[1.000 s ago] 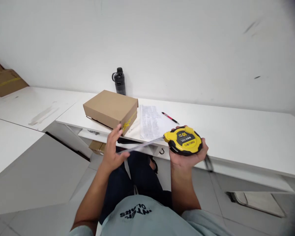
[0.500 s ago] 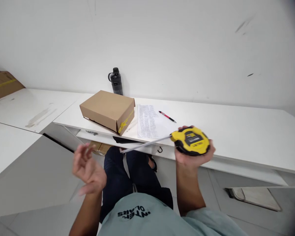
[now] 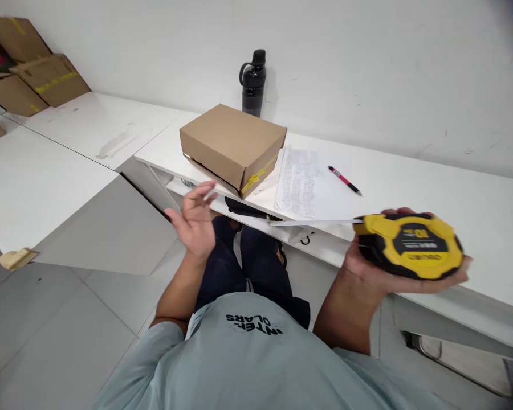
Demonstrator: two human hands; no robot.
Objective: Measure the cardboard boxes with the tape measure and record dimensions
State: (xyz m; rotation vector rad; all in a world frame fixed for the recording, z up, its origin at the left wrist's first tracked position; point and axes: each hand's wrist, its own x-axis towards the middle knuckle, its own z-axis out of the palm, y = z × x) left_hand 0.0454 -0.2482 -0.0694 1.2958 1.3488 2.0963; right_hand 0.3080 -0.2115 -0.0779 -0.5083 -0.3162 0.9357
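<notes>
My right hand (image 3: 367, 273) is wrapped round a yellow and black tape measure (image 3: 414, 245), held up in front of the desk's front edge. A length of its blade (image 3: 312, 222) sticks out to the left, with the metal hook at its free end. My left hand (image 3: 198, 222) is raised with fingers apart and nothing in it, left of the blade's end and apart from it. Just beyond that hand, a closed brown cardboard box (image 3: 233, 134) sits on the white desk (image 3: 410, 171).
Handwritten paper sheets (image 3: 299, 182) and a red and black pen (image 3: 345, 181) lie right of the box. Behind it stands a dark water bottle (image 3: 253, 85). Several cartons (image 3: 51, 77) are stacked at the far left. An open shelf (image 3: 329, 247) runs beneath the desktop.
The view has shifted, bringing more of the left side into sight. My right hand with the tape measure is closer and further right. My left hand has risen towards the box.
</notes>
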